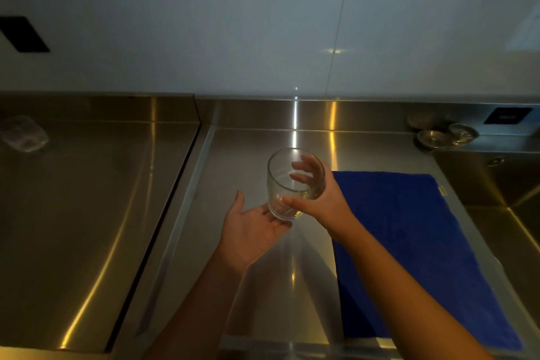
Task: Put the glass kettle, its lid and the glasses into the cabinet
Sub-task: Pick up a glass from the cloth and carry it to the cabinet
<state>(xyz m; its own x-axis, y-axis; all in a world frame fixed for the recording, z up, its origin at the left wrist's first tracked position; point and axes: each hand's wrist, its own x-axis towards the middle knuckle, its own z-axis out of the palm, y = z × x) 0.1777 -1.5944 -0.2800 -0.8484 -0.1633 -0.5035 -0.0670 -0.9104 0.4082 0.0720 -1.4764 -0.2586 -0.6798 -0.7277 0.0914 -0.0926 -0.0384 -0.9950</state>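
A clear drinking glass (280, 181) is held upright above the steel counter (257, 143). My right hand (318, 199) grips it from the right, fingers wrapped round its far side and thumb on the near side. My left hand (251, 228) lies palm up just below and left of the glass, its fingertips under the glass's base. No kettle or lid is in view, and the cabinet is not seen.
A blue cloth (409, 242) lies on the counter at the right. Small round metal pieces (438, 137) sit by the sink (502, 207) at far right. A raised steel cover (87, 199) fills the left, with something clear and blurred (24, 137) on it.
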